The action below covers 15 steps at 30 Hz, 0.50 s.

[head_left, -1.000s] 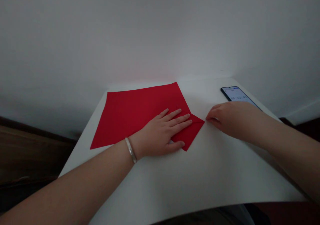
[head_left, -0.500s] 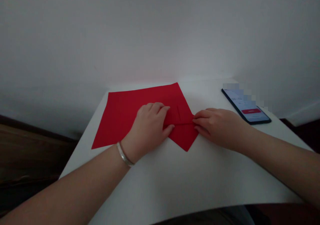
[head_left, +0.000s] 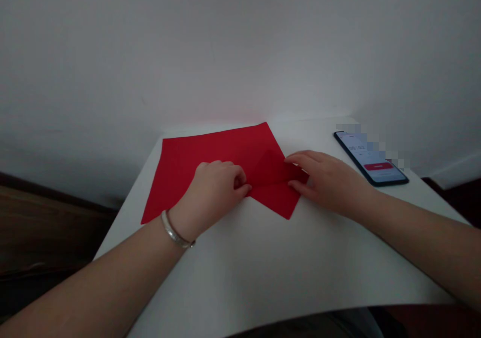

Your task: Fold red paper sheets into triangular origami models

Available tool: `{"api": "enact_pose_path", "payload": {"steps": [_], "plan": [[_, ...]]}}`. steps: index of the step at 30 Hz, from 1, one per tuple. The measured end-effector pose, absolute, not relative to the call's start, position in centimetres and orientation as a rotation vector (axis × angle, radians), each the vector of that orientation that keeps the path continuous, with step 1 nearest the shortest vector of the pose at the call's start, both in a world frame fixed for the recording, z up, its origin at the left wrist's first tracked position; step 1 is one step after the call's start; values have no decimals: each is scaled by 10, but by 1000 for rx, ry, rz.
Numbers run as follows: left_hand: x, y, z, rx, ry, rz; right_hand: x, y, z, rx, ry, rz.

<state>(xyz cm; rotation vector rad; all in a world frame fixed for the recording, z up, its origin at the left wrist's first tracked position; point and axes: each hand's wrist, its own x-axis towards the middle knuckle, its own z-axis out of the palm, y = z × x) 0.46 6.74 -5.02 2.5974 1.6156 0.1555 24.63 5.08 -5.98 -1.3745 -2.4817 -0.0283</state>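
Observation:
A smaller piece of folded red paper (head_left: 278, 196) lies over the right part of a larger red sheet (head_left: 199, 150). A crease runs across it, and below the crease one pointed corner reaches toward me over the bare tabletop. My left hand (head_left: 220, 190), a silver bangle (head_left: 173, 230) on its wrist, has its fingers curled and the thumb pressed to the left end of the crease. At the right end, my right hand (head_left: 323, 178) holds the folded paper between its thumb and fingers. Its upper flap is hard to tell from the sheet beneath.
A phone (head_left: 372, 160) with its screen lit rests at the right back of the white table (head_left: 240, 273). Behind the table stands a pale wall (head_left: 225, 52). Brown wooden furniture (head_left: 45, 223) is at the left.
My left hand has shifted left and its fingers have curled more. My right fingers have spread somewhat around the paper's right end. The pointed lower corner has moved slightly right and away from me.

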Motion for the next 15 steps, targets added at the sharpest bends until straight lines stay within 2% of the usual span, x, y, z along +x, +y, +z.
{"api": "enact_pose_path", "payload": {"steps": [8,15], "plan": [[11,61,-59,2688,1391,293,244,68,-69,-1490,-2205,452],[11,60,-57,2680,1484,216,243,73,-72,-1551,-2225,498]]}}
